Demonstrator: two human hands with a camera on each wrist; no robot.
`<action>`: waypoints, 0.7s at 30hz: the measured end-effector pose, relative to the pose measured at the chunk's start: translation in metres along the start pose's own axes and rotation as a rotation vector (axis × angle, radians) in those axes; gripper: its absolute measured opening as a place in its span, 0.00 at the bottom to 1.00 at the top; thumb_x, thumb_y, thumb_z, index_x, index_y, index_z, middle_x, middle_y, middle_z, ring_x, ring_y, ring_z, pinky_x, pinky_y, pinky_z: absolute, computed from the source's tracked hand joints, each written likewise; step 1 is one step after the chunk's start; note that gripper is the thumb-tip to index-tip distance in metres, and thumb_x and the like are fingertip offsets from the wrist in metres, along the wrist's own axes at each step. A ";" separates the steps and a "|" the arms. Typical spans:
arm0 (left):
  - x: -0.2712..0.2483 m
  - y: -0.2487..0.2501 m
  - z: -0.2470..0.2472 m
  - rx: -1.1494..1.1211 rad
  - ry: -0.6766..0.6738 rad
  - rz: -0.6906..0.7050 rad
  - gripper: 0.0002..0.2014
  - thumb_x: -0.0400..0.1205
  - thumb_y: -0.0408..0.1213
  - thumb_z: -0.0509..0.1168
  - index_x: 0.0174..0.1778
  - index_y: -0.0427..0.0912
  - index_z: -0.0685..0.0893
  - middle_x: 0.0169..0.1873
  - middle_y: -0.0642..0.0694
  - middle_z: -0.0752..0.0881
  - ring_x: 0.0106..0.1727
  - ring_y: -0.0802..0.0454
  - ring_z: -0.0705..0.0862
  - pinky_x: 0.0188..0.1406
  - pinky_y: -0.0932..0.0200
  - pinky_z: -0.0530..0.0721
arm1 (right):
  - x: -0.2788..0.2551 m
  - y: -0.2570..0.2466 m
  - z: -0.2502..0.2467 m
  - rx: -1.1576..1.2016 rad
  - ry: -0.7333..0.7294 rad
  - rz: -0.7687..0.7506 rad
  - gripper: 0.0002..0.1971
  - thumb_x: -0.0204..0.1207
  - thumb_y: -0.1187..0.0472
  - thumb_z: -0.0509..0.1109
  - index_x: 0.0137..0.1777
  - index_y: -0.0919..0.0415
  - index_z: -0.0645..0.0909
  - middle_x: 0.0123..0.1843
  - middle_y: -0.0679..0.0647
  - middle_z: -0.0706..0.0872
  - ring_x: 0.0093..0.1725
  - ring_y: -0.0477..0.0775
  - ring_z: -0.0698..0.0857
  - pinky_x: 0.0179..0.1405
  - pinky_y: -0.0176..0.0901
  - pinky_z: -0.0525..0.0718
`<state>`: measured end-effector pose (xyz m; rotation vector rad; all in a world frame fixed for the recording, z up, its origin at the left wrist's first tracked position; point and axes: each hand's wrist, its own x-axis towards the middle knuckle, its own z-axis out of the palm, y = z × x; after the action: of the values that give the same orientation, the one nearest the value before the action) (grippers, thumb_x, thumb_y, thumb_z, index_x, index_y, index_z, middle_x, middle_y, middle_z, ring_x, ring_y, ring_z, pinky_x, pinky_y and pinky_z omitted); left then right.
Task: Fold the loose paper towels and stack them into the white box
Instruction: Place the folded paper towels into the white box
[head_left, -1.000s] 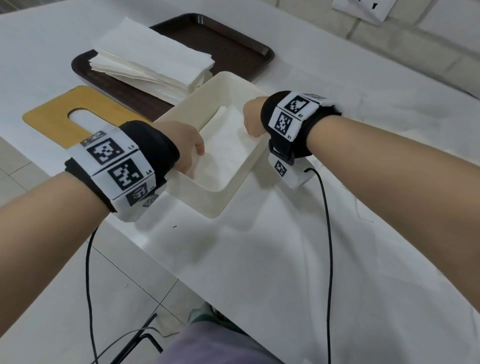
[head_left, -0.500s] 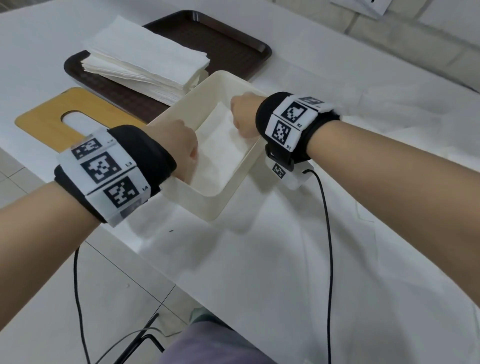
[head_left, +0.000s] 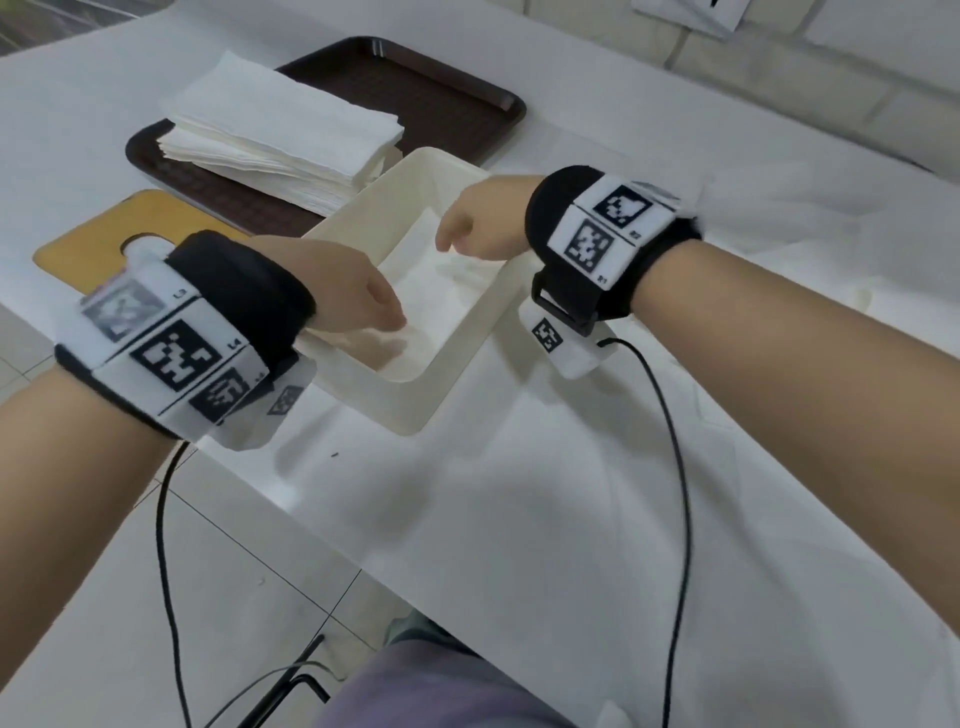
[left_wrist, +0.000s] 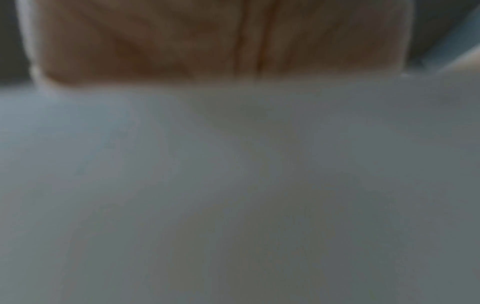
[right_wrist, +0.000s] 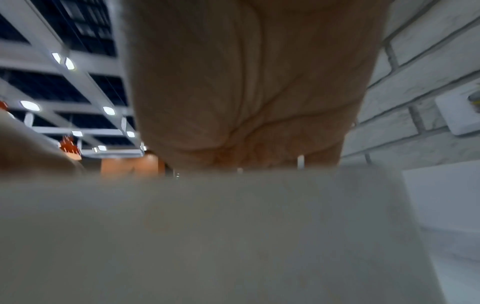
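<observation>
Both hands reach into the box (head_left: 457, 358) over a folded towel (head_left: 441, 291) — light, soft, easily creased (best pinched at opposite edges). The left hand (head_left: 343, 291) and right hand (head_left: 478, 223) hide their fingers — grip unclear.

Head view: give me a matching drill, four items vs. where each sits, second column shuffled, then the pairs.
Items:
1. stack of paper towels
2. white box
3. wooden lid
4. folded towel

Places:
A. inside the white box
B. on the brown tray
C. on the table, left of the tray's near corner
D. on the table, both hands reaching into it

Pairs: 1-B, 2-D, 3-C, 4-A
</observation>
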<state>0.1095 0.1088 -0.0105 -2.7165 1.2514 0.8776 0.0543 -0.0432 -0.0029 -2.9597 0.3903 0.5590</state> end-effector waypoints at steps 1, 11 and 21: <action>-0.005 0.000 -0.002 -0.021 0.032 0.014 0.15 0.82 0.54 0.58 0.63 0.63 0.80 0.66 0.57 0.79 0.68 0.53 0.73 0.69 0.57 0.66 | -0.010 0.002 -0.003 0.038 0.056 -0.014 0.19 0.84 0.64 0.52 0.72 0.53 0.73 0.74 0.52 0.74 0.71 0.54 0.73 0.67 0.42 0.71; -0.054 0.081 0.010 -0.284 0.544 0.467 0.11 0.81 0.45 0.60 0.56 0.52 0.83 0.51 0.54 0.81 0.42 0.57 0.79 0.42 0.72 0.72 | -0.133 0.065 0.030 0.244 0.239 0.178 0.13 0.81 0.59 0.60 0.61 0.56 0.81 0.61 0.51 0.83 0.61 0.52 0.79 0.50 0.35 0.69; -0.014 0.167 0.077 -0.107 0.215 0.623 0.09 0.81 0.45 0.61 0.54 0.51 0.83 0.49 0.55 0.81 0.45 0.53 0.81 0.53 0.53 0.80 | -0.227 0.117 0.128 0.229 -0.144 0.586 0.20 0.68 0.50 0.75 0.57 0.53 0.75 0.54 0.48 0.73 0.52 0.53 0.77 0.54 0.50 0.80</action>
<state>-0.0526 0.0244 -0.0342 -2.5687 2.2223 0.6990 -0.2257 -0.0839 -0.0435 -2.5410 1.2281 0.7137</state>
